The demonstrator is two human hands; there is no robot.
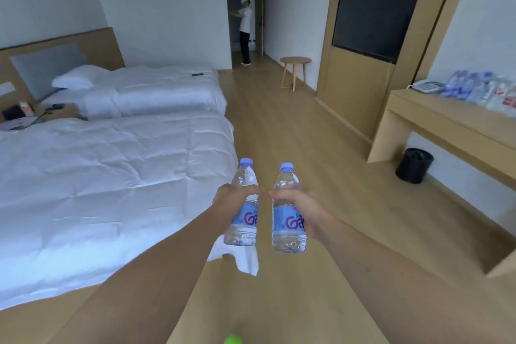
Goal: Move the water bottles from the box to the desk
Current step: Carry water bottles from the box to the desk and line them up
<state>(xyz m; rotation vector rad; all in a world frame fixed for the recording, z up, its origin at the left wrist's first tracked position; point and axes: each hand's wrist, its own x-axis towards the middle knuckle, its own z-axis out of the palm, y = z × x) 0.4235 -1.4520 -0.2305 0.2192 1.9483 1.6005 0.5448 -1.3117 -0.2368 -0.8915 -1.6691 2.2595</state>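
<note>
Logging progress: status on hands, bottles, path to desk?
Left hand grips one bottle, right hand grips another bottle, both upright, capped. Desk ahead right, bottles already on it. Open floor between; bin under desk.

White beds (111, 176), wooden floor (279, 126)

Both hands, left (229, 204) and right (296, 205), grip 2 upright bottles (243, 220) above the floor; desk (446, 120) at right.
</note>
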